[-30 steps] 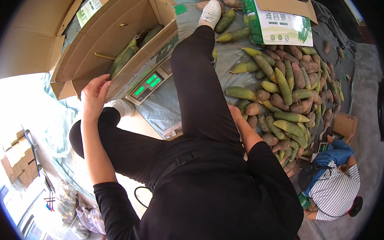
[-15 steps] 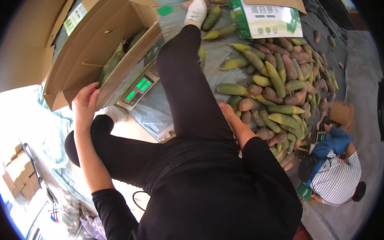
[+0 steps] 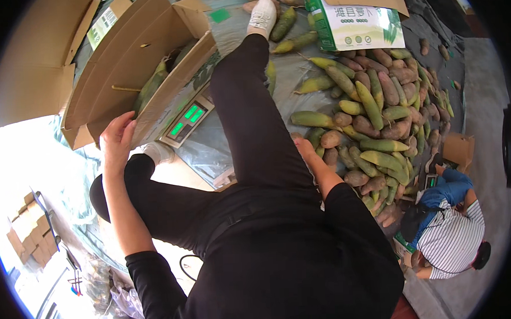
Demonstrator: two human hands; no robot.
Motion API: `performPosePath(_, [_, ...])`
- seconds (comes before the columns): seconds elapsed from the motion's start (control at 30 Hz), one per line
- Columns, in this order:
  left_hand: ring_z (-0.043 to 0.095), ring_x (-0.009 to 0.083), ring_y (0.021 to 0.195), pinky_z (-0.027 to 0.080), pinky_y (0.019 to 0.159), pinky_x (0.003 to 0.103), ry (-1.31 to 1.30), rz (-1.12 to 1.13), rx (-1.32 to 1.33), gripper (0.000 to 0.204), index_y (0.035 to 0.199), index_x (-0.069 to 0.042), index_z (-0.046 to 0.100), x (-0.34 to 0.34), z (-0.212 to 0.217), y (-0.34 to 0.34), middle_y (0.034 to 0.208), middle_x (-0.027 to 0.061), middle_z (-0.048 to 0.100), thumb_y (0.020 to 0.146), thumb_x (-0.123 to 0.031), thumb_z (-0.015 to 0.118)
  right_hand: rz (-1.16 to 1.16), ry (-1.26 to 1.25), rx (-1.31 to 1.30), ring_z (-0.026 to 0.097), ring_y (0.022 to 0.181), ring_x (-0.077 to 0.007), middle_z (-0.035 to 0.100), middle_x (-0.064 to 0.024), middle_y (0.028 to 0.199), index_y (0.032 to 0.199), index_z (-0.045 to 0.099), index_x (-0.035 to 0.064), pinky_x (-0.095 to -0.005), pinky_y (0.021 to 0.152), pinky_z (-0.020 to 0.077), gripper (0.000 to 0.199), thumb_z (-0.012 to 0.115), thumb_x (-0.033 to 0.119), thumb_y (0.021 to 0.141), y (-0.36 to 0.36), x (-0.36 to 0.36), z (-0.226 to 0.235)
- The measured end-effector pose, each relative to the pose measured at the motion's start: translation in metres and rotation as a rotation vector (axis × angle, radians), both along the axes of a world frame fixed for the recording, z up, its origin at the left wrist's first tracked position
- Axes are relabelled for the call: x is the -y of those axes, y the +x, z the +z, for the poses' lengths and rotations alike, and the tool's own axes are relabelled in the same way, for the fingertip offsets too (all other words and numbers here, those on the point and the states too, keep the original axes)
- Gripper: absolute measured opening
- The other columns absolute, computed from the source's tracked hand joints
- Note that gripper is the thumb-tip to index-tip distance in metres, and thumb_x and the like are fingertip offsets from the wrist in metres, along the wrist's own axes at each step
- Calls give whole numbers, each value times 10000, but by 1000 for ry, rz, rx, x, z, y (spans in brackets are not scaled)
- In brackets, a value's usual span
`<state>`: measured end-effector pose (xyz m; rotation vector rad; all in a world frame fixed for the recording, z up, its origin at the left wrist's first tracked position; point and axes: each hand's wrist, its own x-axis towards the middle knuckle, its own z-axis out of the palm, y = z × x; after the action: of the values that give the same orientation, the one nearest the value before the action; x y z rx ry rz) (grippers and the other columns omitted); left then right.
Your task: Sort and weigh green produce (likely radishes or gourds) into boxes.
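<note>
The open cardboard box sits on a scale with a green display, its long axis running from the near left corner up and away, with green radishes lying lengthwise inside. The left hand grips the box's near flap edge, fingers curled over it. Right of the box, past the outstretched leg, the right hand rests among the radish pile (grip mostly hidden). Bare tarp shows between box and pile.

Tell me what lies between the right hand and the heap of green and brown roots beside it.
Nothing visible does. The right hand reaches past the black-trousered leg and sits at the near edge of the root heap, its fingers beside the closest brown roots. Whether they touch cannot be told.
</note>
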<state>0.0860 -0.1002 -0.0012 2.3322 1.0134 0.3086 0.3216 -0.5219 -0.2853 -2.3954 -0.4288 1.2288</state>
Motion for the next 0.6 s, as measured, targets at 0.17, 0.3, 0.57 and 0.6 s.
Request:
performPosePath(0.17, [633, 164, 755, 491, 704, 269, -5, -8, 0, 207, 1004, -19, 647, 2, 2, 7, 871, 103, 652, 815, -98, 622, -280, 12, -169, 632, 813, -274, 657, -158, 841, 859, 658, 59, -347, 735, 484, 179, 536, 108, 737, -2, 14, -30])
performPosePath(0.3, [633, 167, 747, 491, 698, 269, 45, 16, -36, 206, 1000, -16, 647, 4, 14, -7, 858, 107, 650, 814, -102, 625, -270, 112, -155, 632, 806, -277, 659, -152, 841, 844, 660, 54, -348, 734, 482, 167, 544, 120, 743, -15, 0, -46])
performPosePath(0.57, [630, 172, 717, 491, 674, 270, 58, -31, -10, 198, 986, -19, 650, 3, 7, 3, 828, 109, 647, 815, -116, 631, -306, 198, -202, 635, 774, -275, 659, -153, 804, 817, 661, 43, -348, 723, 478, 178, 601, 202, 766, -9, 22, -82])
performPosePath(0.6, [630, 172, 717, 491, 674, 270, 63, -19, -18, 198, 986, -19, 650, 3, 9, -1, 828, 109, 647, 815, -116, 631, -241, 123, -185, 636, 766, -276, 658, -155, 790, 812, 661, 42, -347, 721, 478, 188, 611, 218, 769, -10, 12, -66])
